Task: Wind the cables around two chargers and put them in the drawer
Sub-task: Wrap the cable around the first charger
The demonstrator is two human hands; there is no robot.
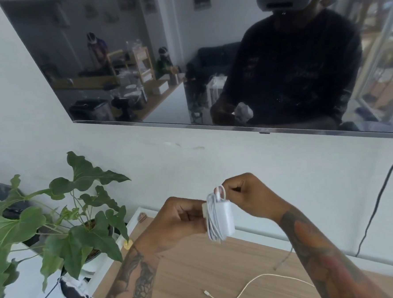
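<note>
The left hand [183,216] grips the white charger [226,216] by its left edge, fingers curled round it, holding it in the air above the wooden tabletop [232,268]. The cable [212,219] already lies in several turns round the brick. At about one o'clock from the charger the right hand [246,193] pinches the last short loop of cable between thumb and forefinger, just over the brick's top edge.

The winding looks close to done, so the step in hand is, I judge, securing the tail. It would go best with the left thumb pressing the turns flat while the right hand tucks the end under a wrap, without bending the cable sharply where it leaves the brick, and keeping tension so the coil does not spring loose.

A second cable [256,285] lies loose on the tabletop at about five o'clock from the held charger, its plug end free; its brick I cannot see, so the second winding seems not yet done.

As for containers, no drawer shows. At eight o'clock a white pot [95,261] holds a leafy plant [80,225].
</note>
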